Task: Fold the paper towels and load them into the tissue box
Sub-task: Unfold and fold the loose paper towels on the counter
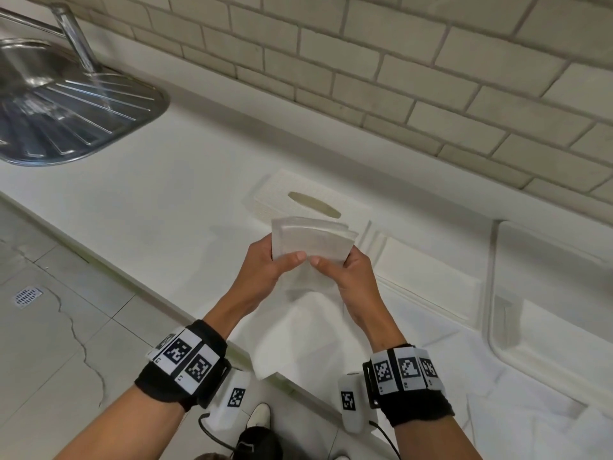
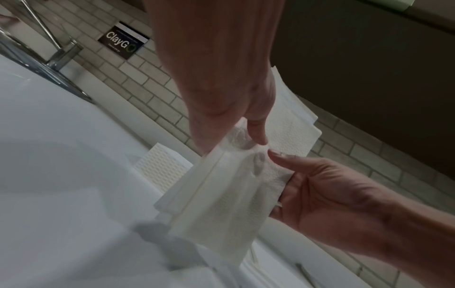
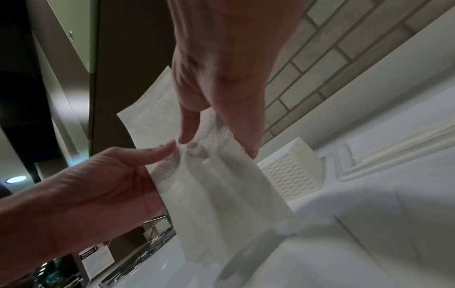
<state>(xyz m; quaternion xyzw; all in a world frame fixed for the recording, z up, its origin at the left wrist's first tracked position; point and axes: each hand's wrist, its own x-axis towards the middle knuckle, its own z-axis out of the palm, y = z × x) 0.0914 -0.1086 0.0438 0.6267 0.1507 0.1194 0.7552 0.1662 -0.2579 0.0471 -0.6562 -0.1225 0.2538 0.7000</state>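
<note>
At far left I see the steel sink (image 1: 79, 104) set in the white counter (image 1: 149, 207). My left hand (image 1: 265, 263) and right hand (image 1: 351, 277) both pinch the folded paper towels (image 1: 311, 240), held above the counter just in front of the tissue box (image 1: 292, 197); more towel sheets (image 1: 431, 280) lie at right.

The sink (image 1: 66, 104) sits in the upper left of the head view, set into the counter (image 1: 159, 207); the tissue box (image 1: 282, 194) lies on the counter at mid-frame, just behind the folded towels (image 1: 311, 240); loose sheets (image 1: 431, 287) lie at lower right.
</note>
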